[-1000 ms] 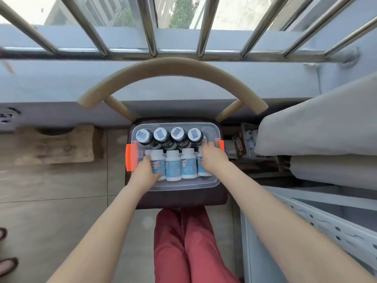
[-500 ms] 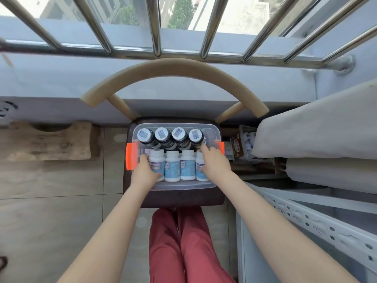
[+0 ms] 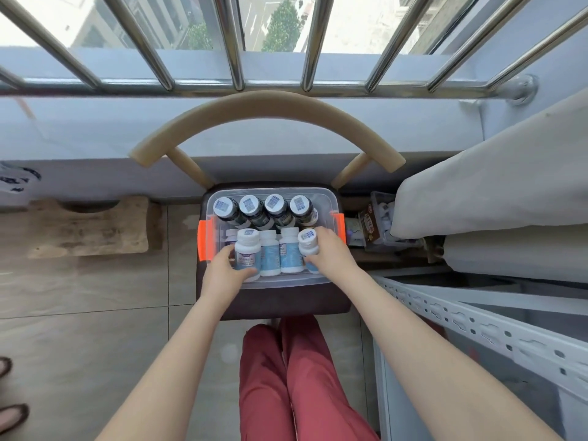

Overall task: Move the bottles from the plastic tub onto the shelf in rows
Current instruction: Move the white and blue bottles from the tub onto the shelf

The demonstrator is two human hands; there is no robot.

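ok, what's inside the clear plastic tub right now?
The clear plastic tub holds four dark bottles at the back and four white bottles in front; each hand grips an end white one. The tub floor is covered.

Clear glossy plastic tub point(image 3: 321, 198) with orange plastic latches point(image 3: 202, 240); 4 white smooth plastic bottles point(image 3: 269, 256), paper labels; 4 dark glossy bottles point(image 3: 254, 211); polished metal window bars point(image 3: 229, 43); perforated matt painted-metal shelf point(image 3: 477, 323); glazed floor tiles point(image 3: 79, 345).

The clear tub point(image 3: 321, 194) has orange latches point(image 3: 204, 240). White bottles point(image 3: 269, 256) wear pale blue labels; the dark bottles point(image 3: 278, 209) have white barcoded caps. Trousers point(image 3: 296, 377) are red, the shelf point(image 3: 477, 323) white.
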